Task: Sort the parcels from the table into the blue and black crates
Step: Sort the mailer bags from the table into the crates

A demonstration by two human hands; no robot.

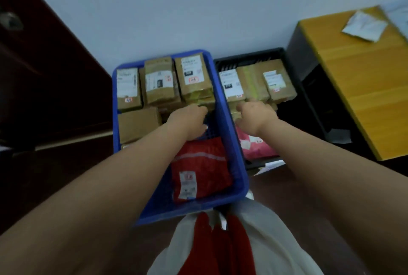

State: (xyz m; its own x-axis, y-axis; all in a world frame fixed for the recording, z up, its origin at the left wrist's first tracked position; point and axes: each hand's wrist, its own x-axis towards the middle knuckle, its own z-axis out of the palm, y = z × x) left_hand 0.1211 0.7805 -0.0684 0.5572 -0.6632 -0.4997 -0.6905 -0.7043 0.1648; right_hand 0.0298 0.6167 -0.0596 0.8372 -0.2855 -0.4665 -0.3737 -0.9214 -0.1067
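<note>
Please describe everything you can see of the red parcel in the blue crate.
The red parcel is a soft, crinkled plastic mailer bag lying flat at the near end of the blue crate, against its right wall. A pale stripe crosses its upper part, and a white printed label sits near its lower left. The left hand hovers just beyond its far edge; contact is unclear.

The left hand (187,120) and right hand (257,118) are hiding their fingertips among the boxes at twelve o'clock. Label print is blurring beyond reading; the table (362,89) is running off at three o'clock.
</note>
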